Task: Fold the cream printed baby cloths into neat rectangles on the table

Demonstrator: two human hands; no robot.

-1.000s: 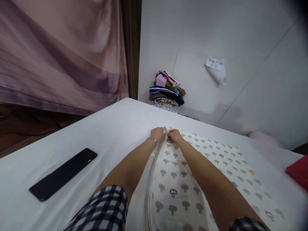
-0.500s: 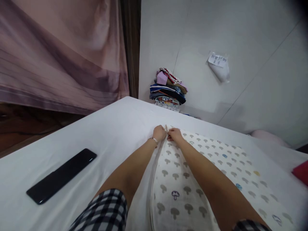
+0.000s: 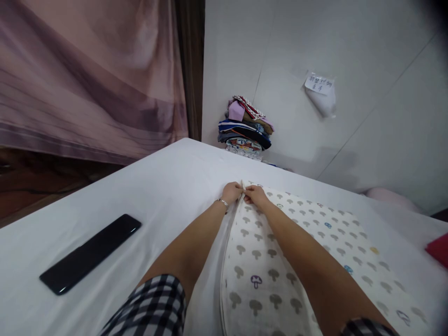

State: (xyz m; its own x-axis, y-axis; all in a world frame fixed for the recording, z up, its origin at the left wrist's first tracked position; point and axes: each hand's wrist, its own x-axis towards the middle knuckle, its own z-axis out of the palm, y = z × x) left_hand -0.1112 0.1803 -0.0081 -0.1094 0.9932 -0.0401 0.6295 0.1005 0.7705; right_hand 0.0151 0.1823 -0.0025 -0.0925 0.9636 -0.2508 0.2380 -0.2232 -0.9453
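Note:
A white cloth [image 3: 250,261] printed with grey mushrooms and a few coloured ones lies folded in layers on the white-covered surface. At its far left corner, my left hand [image 3: 232,192] pinches the layered edge from the left side, a bracelet on its wrist. Close against it, my right hand [image 3: 256,194] grips the same corner from the right, fingers curled over the fabric. The corner's tip stands up slightly between the two hands. Part of the cloth is hidden under my right forearm.
A black phone [image 3: 91,254] lies at the left. Behind the far edge rises a stack of folded clothes [image 3: 247,130] by the wall. A plastic packet with a written label [image 3: 320,93] hangs on the wall. Something red [image 3: 438,247] sits at the right edge.
Both hands stay at the cloth's far corner, with fingertips shifted slightly closer together. The view has tilted a little; the cloth lies in the same place.

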